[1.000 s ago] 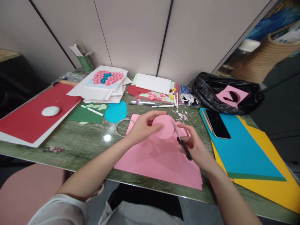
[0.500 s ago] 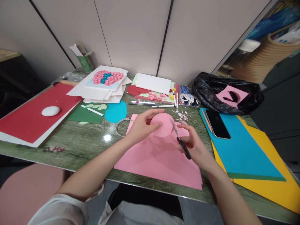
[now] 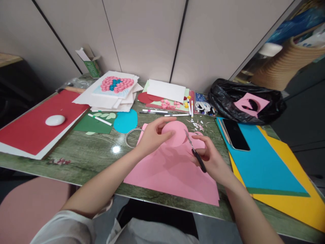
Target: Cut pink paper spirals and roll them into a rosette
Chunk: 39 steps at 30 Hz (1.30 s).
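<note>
My left hand [image 3: 155,134] pinches a round pink paper disc [image 3: 177,134] by its left side, thumb on top. In my right hand [image 3: 209,156] is a pair of scissors [image 3: 198,160] with black handles, its blades pointing up and left at the disc's right edge. Whether the blades touch the paper I cannot tell. Beneath both hands lies a stack of pink paper sheets [image 3: 172,179]. Another pink piece of paper [image 3: 196,139] shows partly behind the scissors. A roll of tape [image 3: 130,139] sits left of the pink stack.
Small paper scraps [image 3: 198,126] lie beyond my right hand. Pens [image 3: 154,111] lie behind the disc. At right are a phone [image 3: 235,134] on blue sheets [image 3: 269,166] and a black plastic bag [image 3: 218,98]. Red sheets [image 3: 33,132] with a white oval object [image 3: 55,120] are at left.
My left hand has shifted the pink disc slightly up and to the left, away from my right hand. My right hand and the scissors have barely moved.
</note>
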Each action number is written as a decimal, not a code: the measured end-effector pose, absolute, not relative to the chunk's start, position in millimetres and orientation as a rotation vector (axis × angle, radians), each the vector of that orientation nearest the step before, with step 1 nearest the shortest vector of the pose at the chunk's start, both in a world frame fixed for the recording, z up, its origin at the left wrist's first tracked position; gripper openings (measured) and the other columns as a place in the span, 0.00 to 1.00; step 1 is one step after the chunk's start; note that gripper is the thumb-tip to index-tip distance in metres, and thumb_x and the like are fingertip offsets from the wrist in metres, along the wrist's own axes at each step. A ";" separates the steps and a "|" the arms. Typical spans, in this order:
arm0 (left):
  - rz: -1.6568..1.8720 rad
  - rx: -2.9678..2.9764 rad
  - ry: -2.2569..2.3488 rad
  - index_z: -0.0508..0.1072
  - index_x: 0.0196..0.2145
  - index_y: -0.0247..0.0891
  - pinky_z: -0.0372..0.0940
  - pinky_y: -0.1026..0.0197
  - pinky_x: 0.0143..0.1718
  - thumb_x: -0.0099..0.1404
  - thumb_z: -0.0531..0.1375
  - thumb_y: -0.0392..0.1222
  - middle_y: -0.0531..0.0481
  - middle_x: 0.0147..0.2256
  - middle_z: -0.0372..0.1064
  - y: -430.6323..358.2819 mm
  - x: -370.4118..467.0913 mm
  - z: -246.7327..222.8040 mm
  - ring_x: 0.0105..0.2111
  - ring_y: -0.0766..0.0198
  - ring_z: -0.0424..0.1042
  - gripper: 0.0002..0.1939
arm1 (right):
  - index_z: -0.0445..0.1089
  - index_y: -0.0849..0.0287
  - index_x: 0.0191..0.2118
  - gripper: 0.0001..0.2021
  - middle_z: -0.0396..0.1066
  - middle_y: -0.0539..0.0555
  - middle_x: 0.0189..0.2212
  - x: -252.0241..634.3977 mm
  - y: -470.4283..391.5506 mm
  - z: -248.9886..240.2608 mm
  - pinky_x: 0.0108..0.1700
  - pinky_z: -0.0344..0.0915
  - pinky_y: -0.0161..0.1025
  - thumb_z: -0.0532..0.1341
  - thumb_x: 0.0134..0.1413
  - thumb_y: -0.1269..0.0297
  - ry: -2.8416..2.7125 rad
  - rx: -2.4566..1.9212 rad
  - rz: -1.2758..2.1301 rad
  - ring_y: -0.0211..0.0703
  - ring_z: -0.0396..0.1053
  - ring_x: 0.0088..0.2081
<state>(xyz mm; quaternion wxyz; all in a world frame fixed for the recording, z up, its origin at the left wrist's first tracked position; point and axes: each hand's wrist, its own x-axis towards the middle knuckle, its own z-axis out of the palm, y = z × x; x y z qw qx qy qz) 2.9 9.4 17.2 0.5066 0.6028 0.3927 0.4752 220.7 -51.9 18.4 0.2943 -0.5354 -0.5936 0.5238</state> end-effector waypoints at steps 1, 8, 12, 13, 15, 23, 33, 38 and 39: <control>1.149 1.452 0.945 0.71 0.49 0.40 0.68 0.61 0.39 0.57 0.63 0.38 0.46 0.42 0.74 9.5 2.8 17.3 0.41 0.60 0.73 0.20 | 0.52 0.48 0.55 0.27 0.54 0.39 0.18 220.7 -51.9 18.3 0.25 0.52 0.32 0.63 0.53 0.61 -1.582 -1.427 1.391 0.33 0.52 0.20; 1.143 1.425 0.922 0.72 0.48 0.39 0.68 0.58 0.43 0.57 0.63 0.41 0.45 0.46 0.74 10.1 3.5 15.6 0.45 0.58 0.73 0.20 | 0.51 0.49 0.56 0.29 0.57 0.40 0.20 222.2 -51.0 16.6 0.24 0.50 0.32 0.64 0.50 0.61 -1.533 -1.399 1.445 0.33 0.51 0.20; 1.068 1.420 0.870 0.72 0.49 0.40 0.69 0.59 0.43 0.57 0.62 0.37 0.45 0.47 0.73 8.1 5.0 14.6 0.44 0.60 0.73 0.20 | 0.49 0.50 0.57 0.31 0.57 0.40 0.20 222.6 -50.6 16.7 0.25 0.49 0.32 0.64 0.50 0.63 -1.548 -1.371 1.460 0.33 0.51 0.21; 1.047 1.427 0.865 0.72 0.49 0.40 0.69 0.59 0.42 0.57 0.62 0.37 0.45 0.47 0.73 7.6 5.4 14.4 0.44 0.60 0.73 0.20 | 0.49 0.50 0.57 0.31 0.57 0.41 0.20 222.4 -50.7 16.6 0.26 0.49 0.32 0.64 0.50 0.63 -1.558 -1.366 1.455 0.33 0.51 0.21; 1.015 1.446 0.869 0.72 0.49 0.40 0.69 0.59 0.41 0.57 0.61 0.36 0.45 0.47 0.73 6.9 6.2 14.2 0.43 0.60 0.73 0.20 | 0.49 0.50 0.58 0.31 0.57 0.41 0.21 221.9 -50.9 16.1 0.26 0.49 0.32 0.64 0.50 0.63 -1.582 -1.358 1.437 0.33 0.51 0.22; 1.015 1.451 0.881 0.71 0.49 0.39 0.68 0.60 0.42 0.57 0.61 0.34 0.45 0.48 0.73 7.0 6.1 16.5 0.44 0.61 0.73 0.21 | 0.48 0.50 0.58 0.30 0.55 0.40 0.20 220.7 -50.5 15.7 0.26 0.47 0.32 0.62 0.52 0.65 -1.579 -1.370 1.430 0.33 0.49 0.22; 1.060 1.432 0.891 0.72 0.48 0.38 0.68 0.58 0.45 0.56 0.62 0.35 0.44 0.49 0.72 8.1 4.3 18.8 0.47 0.58 0.72 0.21 | 0.50 0.50 0.57 0.29 0.53 0.40 0.19 219.4 -51.2 18.6 0.25 0.48 0.32 0.63 0.52 0.64 -1.587 -1.404 1.414 0.33 0.50 0.21; 1.100 1.450 0.903 0.72 0.48 0.39 0.67 0.56 0.47 0.56 0.62 0.35 0.44 0.49 0.72 9.1 3.9 18.3 0.48 0.57 0.71 0.20 | 0.51 0.49 0.56 0.29 0.54 0.40 0.19 220.2 -51.1 17.1 0.25 0.49 0.33 0.63 0.51 0.61 -1.598 -1.402 1.401 0.34 0.51 0.20; 1.108 1.451 0.902 0.72 0.48 0.39 0.67 0.56 0.47 0.56 0.62 0.36 0.44 0.49 0.72 9.3 3.9 18.1 0.48 0.57 0.71 0.20 | 0.51 0.49 0.56 0.28 0.55 0.40 0.20 220.4 -51.2 16.5 0.25 0.49 0.33 0.63 0.51 0.61 -1.600 -1.400 1.398 0.33 0.51 0.21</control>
